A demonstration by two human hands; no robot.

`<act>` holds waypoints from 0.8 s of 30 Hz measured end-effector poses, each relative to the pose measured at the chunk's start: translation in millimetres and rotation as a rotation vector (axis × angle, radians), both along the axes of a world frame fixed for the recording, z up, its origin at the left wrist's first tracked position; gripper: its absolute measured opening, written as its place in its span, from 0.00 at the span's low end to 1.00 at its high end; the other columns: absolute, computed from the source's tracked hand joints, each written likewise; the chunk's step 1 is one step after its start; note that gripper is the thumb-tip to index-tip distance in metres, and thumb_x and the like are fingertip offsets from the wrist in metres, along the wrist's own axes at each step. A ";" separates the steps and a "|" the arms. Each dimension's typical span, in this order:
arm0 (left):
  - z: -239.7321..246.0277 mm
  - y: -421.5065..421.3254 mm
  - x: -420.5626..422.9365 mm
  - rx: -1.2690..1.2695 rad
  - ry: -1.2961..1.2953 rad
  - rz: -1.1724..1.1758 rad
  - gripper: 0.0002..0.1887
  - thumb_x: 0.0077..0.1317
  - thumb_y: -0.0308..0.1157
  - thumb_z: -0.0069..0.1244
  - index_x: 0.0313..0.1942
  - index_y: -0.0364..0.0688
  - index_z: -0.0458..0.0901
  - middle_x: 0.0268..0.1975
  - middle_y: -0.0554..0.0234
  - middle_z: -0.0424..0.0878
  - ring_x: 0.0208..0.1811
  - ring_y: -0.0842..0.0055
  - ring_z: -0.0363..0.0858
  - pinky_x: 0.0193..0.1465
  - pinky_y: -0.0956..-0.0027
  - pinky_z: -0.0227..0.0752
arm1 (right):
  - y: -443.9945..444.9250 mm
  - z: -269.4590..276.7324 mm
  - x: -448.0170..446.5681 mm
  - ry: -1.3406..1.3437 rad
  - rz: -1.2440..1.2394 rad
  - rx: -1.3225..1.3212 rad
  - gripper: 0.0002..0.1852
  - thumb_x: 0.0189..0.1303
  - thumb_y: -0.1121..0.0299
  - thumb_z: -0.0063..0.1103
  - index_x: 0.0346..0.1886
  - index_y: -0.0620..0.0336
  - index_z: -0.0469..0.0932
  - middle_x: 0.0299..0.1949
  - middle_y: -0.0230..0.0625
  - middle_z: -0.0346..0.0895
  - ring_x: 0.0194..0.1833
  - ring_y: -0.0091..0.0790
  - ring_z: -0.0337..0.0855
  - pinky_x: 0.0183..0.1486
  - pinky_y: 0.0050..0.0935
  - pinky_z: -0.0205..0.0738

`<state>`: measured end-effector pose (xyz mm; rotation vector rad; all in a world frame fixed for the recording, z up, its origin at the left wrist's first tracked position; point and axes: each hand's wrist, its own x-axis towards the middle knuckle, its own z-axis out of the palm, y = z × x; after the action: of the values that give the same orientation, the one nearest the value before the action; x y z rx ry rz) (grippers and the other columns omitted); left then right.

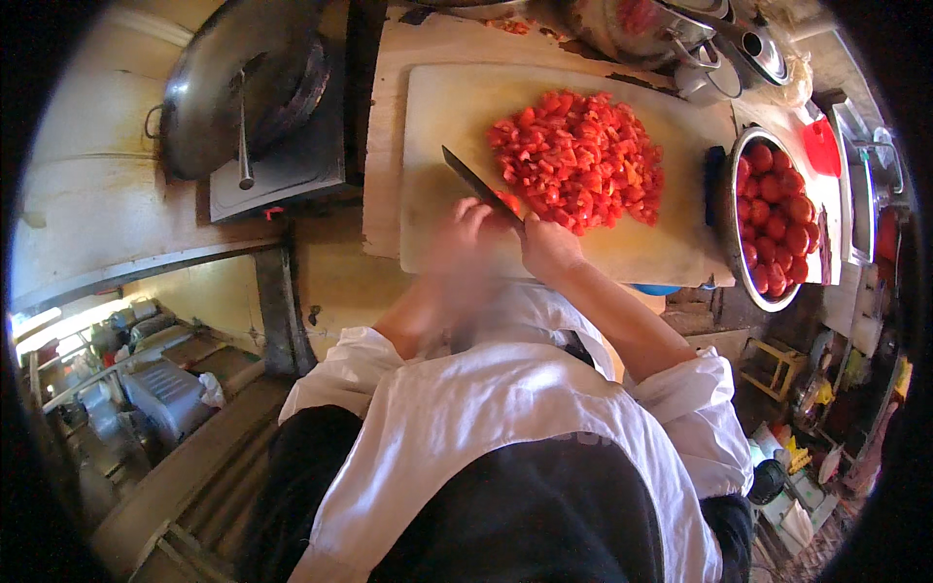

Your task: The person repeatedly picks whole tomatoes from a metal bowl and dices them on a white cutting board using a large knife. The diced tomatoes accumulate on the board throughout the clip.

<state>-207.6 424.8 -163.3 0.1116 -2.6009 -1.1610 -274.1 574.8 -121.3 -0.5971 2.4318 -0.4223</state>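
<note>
My right hand (550, 244) grips the handle of a kitchen knife (474, 178), whose dark blade slants up to the left over a white cutting board (444, 109). My left hand (466, 233) is blurred, close to the left of the blade, with its fingers bent. A small red tomato piece (508, 200) lies by the blade, beside my left fingertips; whether those fingers touch it, I cannot tell. Just beyond the knife, a broad heap of diced tomatoes (583, 157) covers the middle of the board.
A metal bowl of whole tomatoes (773, 211) stands against the board's right end. At the left is a large dark wok (211, 95) with a metal-handled utensil (245, 146) in it. A metal mug (711, 80) and pots stand at the back right, near a red plastic container (821, 146).
</note>
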 end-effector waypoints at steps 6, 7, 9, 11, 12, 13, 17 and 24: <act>-15.5 4.2 -2.5 -0.013 -0.008 0.077 0.18 0.51 0.27 0.56 0.43 0.38 0.73 0.44 0.52 0.73 0.43 0.61 0.75 0.44 0.64 0.71 | 6.3 -13.5 8.9 0.009 -0.034 -0.018 0.10 0.57 0.70 0.42 0.39 0.65 0.69 0.29 0.59 0.76 0.36 0.59 0.79 0.39 0.53 0.72; -19.6 -2.4 -6.7 0.015 0.000 0.093 0.17 0.52 0.27 0.56 0.43 0.38 0.73 0.43 0.53 0.73 0.43 0.62 0.75 0.44 0.65 0.71 | 12.6 -10.9 11.4 -0.019 -0.041 0.011 0.10 0.58 0.69 0.43 0.39 0.65 0.69 0.30 0.59 0.76 0.37 0.59 0.79 0.39 0.53 0.72; -29.4 -13.7 -12.7 0.158 -0.060 0.194 0.14 0.53 0.23 0.51 0.42 0.37 0.74 0.41 0.55 0.73 0.38 0.66 0.75 0.43 0.67 0.71 | 31.2 -4.9 16.7 -0.079 -0.046 0.052 0.11 0.59 0.67 0.44 0.39 0.65 0.68 0.30 0.59 0.76 0.37 0.58 0.79 0.39 0.53 0.71; -35.7 -33.3 -14.1 0.073 0.060 0.141 0.15 0.53 0.19 0.48 0.44 0.36 0.75 0.42 0.55 0.74 0.41 0.65 0.76 0.44 0.69 0.71 | 49.0 -1.3 15.1 -0.045 -0.046 0.011 0.11 0.58 0.68 0.45 0.40 0.64 0.68 0.32 0.56 0.77 0.37 0.57 0.79 0.39 0.52 0.72; -37.3 -39.6 -13.2 0.053 0.045 0.110 0.16 0.54 0.22 0.48 0.45 0.39 0.75 0.44 0.54 0.73 0.44 0.63 0.75 0.46 0.66 0.70 | 55.0 -0.7 13.9 -0.040 -0.046 0.007 0.10 0.57 0.68 0.45 0.40 0.63 0.68 0.33 0.54 0.78 0.37 0.57 0.79 0.39 0.52 0.72; -37.2 -44.9 -11.1 0.031 0.026 0.079 0.16 0.54 0.24 0.48 0.46 0.41 0.76 0.45 0.53 0.72 0.46 0.60 0.74 0.48 0.64 0.70 | 59.2 -0.6 12.4 -0.013 -0.056 -0.022 0.11 0.58 0.66 0.46 0.40 0.63 0.68 0.33 0.55 0.77 0.37 0.57 0.79 0.39 0.52 0.71; -23.3 -39.4 -4.5 -0.079 -0.100 0.084 0.23 0.53 0.24 0.47 0.53 0.43 0.73 0.50 0.51 0.70 0.50 0.58 0.72 0.52 0.61 0.69 | 61.5 -1.5 9.2 0.013 -0.152 -0.085 0.14 0.60 0.60 0.47 0.40 0.62 0.68 0.29 0.56 0.77 0.35 0.59 0.77 0.38 0.52 0.70; 4.2 -2.0 -35.5 -0.336 -0.437 0.231 0.34 0.49 0.29 0.57 0.58 0.36 0.64 0.53 0.46 0.67 0.54 0.57 0.68 0.51 0.60 0.68 | 52.1 -1.7 18.2 -0.017 -0.177 -0.066 0.13 0.60 0.61 0.47 0.38 0.61 0.68 0.29 0.55 0.76 0.35 0.59 0.77 0.38 0.52 0.70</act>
<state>-243.1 422.8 -159.1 0.6375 -3.0111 -0.6636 -255.9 626.9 -122.9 -0.4049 2.4715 -0.5792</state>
